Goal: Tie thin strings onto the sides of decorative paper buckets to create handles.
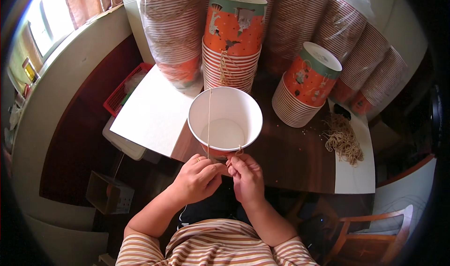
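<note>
A paper bucket (243,107) with a white inside and an orange outside stands in front of me, mouth up. A thin length of twine (209,125) runs from its far rim across the mouth and over the near rim to my left hand (198,176), whose fingers are closed on it. My right hand (246,174) pinches a twine end that hangs in a small loop at the near rim, right of centre. Both hands are close together just below the bucket, their fingertips nearly touching. Part of the fingertips and any knot between them is hidden.
Behind the bucket rises a stack of upturned orange-and-green buckets (234,29), with twine hanging on it. Another such stack (307,87) stands to the right. Loose twine (344,141) lies on the brown-and-white table (300,172). Plastic-wrapped stacks (171,26) line the back. A wooden chair (365,240) is lower right.
</note>
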Demonstrator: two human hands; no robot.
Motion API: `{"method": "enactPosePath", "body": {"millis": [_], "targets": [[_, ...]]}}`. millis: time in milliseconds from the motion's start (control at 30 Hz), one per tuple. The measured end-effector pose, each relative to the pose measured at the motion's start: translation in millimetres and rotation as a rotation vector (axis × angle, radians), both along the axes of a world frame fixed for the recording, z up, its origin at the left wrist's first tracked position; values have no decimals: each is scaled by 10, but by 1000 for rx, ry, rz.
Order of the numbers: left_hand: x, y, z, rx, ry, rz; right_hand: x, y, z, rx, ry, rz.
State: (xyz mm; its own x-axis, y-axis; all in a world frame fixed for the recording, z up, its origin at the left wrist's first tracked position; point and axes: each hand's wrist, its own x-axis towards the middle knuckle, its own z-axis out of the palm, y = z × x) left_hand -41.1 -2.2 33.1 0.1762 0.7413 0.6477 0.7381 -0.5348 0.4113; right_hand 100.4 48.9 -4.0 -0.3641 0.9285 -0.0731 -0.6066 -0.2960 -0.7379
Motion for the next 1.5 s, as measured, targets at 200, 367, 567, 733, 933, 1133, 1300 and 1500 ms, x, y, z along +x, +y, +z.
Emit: {"method": "enactPosePath", "body": {"millis": [200,367,567,733,933,1133,1300,1500], "targets": [[-126,43,85,-74,115,-30,6,107,3,-42,-27,-13],[9,59,100,-81,-53,110,-22,90,45,-45,-80,-31],[211,18,16,-242,-281,126,6,58,150,9,-138,-33],[239,75,-37,-117,-216,106,39,50,88,34,-111,-40],[250,110,-57,27,-116,140,74,7,17,76,-116,-48],[242,77,-78,-8,-12,176,29,36,-17,63,-104,-51],[237,105,-78,36,5,157,0,27,-20,7,-94,-76],[207,130,-94,80,20,146,-113,9,159,-61,-76,-158]]}}
